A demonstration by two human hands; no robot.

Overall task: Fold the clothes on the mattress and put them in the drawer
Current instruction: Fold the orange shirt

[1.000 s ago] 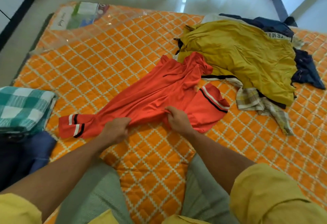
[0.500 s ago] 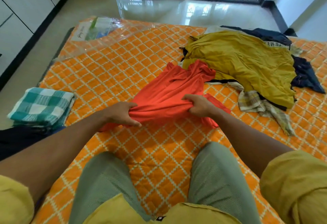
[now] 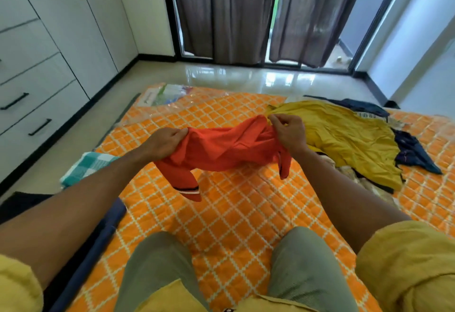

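A red shirt (image 3: 221,150) with striped sleeve cuffs hangs in the air above the orange quilted mattress (image 3: 234,213). My left hand (image 3: 163,143) grips its left end and my right hand (image 3: 288,133) pinches its right end. Both sleeves dangle down. To the right lies a heap of unfolded clothes: a yellow garment (image 3: 344,136) on top, dark blue pieces (image 3: 413,154) beside it and a checked cloth partly hidden under it. A folded teal checked cloth (image 3: 86,166) sits at the mattress's left edge. White drawers (image 3: 32,104) with black handles stand at the left wall.
A clear plastic package (image 3: 165,95) lies at the mattress's far left corner. Dark blue fabric (image 3: 108,223) lies by my left knee. Glossy floor runs between mattress and drawers. Curtains and glass doors stand behind the mattress. My knees rest on the mattress in front.
Both hands have lifted the red shirt off the mattress and spread it between them. My head has tilted up, bringing the curtains and drawers into view.
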